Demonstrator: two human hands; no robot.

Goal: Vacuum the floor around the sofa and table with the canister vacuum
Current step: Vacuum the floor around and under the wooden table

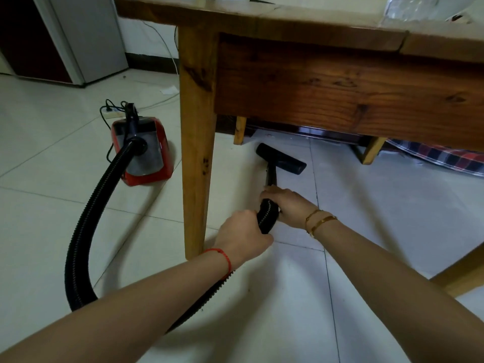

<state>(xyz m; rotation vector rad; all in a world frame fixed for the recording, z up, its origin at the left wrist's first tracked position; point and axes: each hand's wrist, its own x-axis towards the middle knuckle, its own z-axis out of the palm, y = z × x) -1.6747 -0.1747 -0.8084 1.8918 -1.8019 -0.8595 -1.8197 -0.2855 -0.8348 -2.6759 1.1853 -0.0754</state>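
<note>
1. Head view: the black floor nozzle (281,158) lies flat on the tiled floor (392,218) beneath the wooden worktop (340,95), just past its near leg (196,153), likely to reach dust under it.
2. Both hands curl round the ribbed hose (267,216): the right hand (288,203) nearer the nozzle, the left hand (242,233) behind, probably to steer low.
3. The red canister vacuum (144,150) sits to the left, its hose looping back loosely.
4. A power strip (111,113) lies behind it.
</note>
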